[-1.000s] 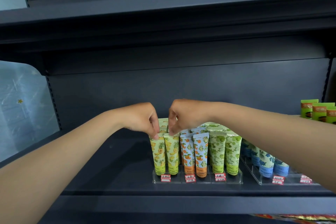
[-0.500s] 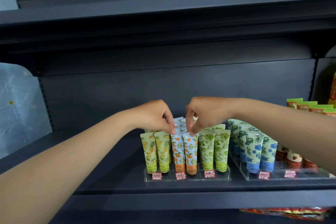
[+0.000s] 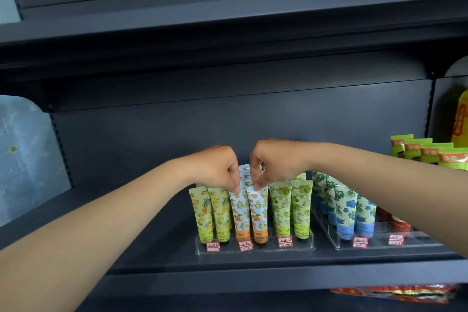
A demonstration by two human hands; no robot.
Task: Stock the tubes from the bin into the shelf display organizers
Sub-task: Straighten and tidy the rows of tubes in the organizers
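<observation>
A clear acrylic organizer (image 3: 255,249) stands on the dark shelf and holds upright tubes in rows: yellow pineapple tubes (image 3: 211,213), orange-print tubes (image 3: 249,213) and green tubes (image 3: 290,207). My left hand (image 3: 215,167) pinches the top of the left front orange-print tube. My right hand (image 3: 276,162) pinches the top of the right front orange-print tube. Both tubes stand in their slots. The bin is out of view.
A second clear organizer (image 3: 379,242) to the right holds blue flower tubes (image 3: 354,210) and red-capped tubes. Green packets (image 3: 430,153) and a yellow pack (image 3: 461,121) stand at the far right. The dark shelf (image 3: 152,240) stretches left; an upper shelf overhangs.
Both hands shifted from the yellow pineapple tubes rightwards to the orange-print rows. My view has swung right, so the organizers sit more to the left in the frame.
</observation>
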